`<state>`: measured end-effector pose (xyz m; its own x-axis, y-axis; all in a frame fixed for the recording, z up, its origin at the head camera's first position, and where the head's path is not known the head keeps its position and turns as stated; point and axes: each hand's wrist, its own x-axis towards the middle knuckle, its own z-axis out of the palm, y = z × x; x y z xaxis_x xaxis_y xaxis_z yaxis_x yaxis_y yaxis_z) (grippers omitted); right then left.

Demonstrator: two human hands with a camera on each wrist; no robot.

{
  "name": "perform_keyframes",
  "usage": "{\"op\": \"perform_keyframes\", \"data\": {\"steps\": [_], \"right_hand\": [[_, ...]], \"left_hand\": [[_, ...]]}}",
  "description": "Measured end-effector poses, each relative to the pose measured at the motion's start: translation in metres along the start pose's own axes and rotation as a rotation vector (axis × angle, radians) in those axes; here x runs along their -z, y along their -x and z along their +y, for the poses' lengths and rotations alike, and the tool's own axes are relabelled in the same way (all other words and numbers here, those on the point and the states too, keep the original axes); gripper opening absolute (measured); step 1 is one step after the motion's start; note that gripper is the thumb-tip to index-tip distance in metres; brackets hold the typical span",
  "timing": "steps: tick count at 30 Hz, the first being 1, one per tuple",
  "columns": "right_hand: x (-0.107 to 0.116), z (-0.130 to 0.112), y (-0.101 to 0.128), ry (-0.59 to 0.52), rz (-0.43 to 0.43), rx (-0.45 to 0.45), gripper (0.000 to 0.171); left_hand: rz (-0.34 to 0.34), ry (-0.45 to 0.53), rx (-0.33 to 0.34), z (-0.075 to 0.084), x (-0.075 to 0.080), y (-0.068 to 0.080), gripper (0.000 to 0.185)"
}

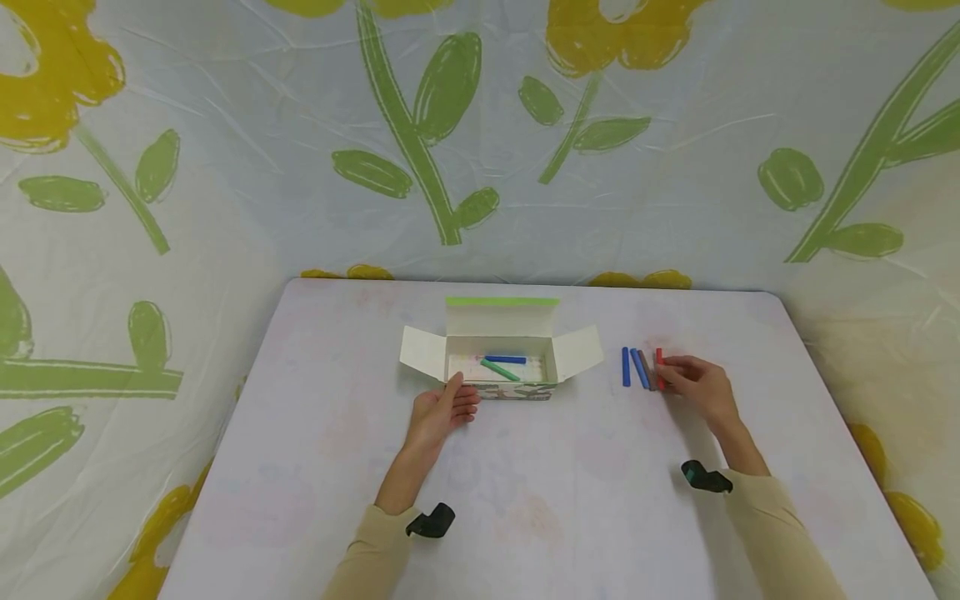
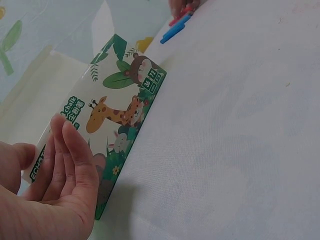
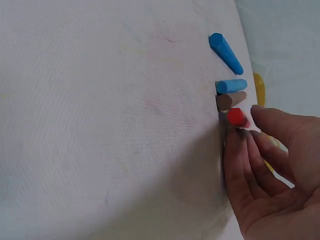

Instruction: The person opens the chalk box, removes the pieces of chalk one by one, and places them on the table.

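- Now we have our left hand [image 1: 442, 412] laid against the near left corner of the open box [image 1: 501, 367], fingers straight and together, flat on its printed side; we judge this is to keep the light carton from sliding on the desk [image 1: 525, 500].
- Inside the box lie a green stick [image 1: 500, 370] and a dark blue stick [image 1: 506, 360], crossed near each other on its floor, with the flaps folded out wide so the opening faces up.
- Well to the right of the box, our right hand [image 1: 697, 387] reaches the row of loose sticks, its fingertips curled about the red stick [image 3: 236, 116], the rightmost of them; the wrist view shows thumb and fingers closing on it, though we cannot tell whether it is lifted.
- Just left of it lie the brown stick [image 3: 231, 99], a light blue stick [image 3: 231, 86] and a second dark blue one [image 3: 226, 52], side by side.
- Both forearms rest low, sleeves near us, wrists angled inward.
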<state>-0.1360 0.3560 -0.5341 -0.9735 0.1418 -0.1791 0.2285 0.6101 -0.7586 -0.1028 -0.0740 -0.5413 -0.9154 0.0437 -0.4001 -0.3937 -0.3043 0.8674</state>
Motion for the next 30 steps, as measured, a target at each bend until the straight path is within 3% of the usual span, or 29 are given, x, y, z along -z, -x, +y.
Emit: {"op": "perform_keyframes", "data": {"steps": [11, 21, 30], "right_hand": [[-0.005, -0.024, 0.002, 0.037, 0.053, 0.027, 0.044], [-0.002, -0.07, 0.003, -0.044, 0.01, 0.189, 0.046], [-0.009, -0.109, 0.006, -0.104, -0.047, 0.342, 0.035]], "left_hand": [[-0.004, 0.003, 0.002, 0.001, 0.001, 0.002, 0.052], [-0.012, -0.004, -0.001, 0.002, 0.001, 0.003, 0.054], [-0.002, 0.013, 0.013, 0.002, 0.0, 0.0, 0.051]]}}
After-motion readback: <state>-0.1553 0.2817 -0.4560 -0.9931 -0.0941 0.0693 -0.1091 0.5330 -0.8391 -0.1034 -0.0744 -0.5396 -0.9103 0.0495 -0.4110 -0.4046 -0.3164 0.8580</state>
